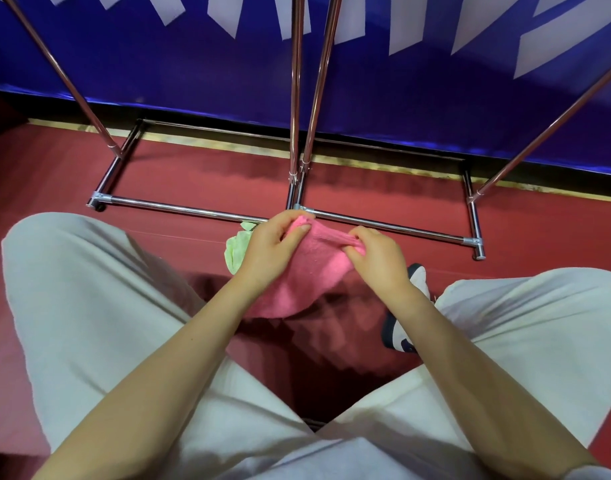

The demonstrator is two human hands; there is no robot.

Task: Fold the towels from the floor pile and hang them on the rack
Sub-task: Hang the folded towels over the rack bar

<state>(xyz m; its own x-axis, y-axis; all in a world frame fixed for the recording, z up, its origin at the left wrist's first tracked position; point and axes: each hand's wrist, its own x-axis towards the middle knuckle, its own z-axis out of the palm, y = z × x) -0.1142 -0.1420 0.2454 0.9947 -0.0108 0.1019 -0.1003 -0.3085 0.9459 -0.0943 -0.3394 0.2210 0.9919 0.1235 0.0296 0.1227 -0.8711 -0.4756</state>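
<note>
A pink towel (304, 271) hangs between my two hands above the red floor. My left hand (274, 245) grips its upper left corner, thumb on top. My right hand (375, 254) pinches the upper edge a little to the right, and the cloth is stretched between them. A light green towel (237, 250) lies on the floor just left of my left hand, mostly hidden behind it. The metal rack (200, 211) stands right in front, its chrome base bars on the floor and its uprights rising out of view.
My knees in light trousers frame the view left and right. A dark blue and white shoe (406, 323) shows under my right forearm. A blue banner wall (383, 91) runs behind the rack. Red floor (366, 199) lies between the base bars.
</note>
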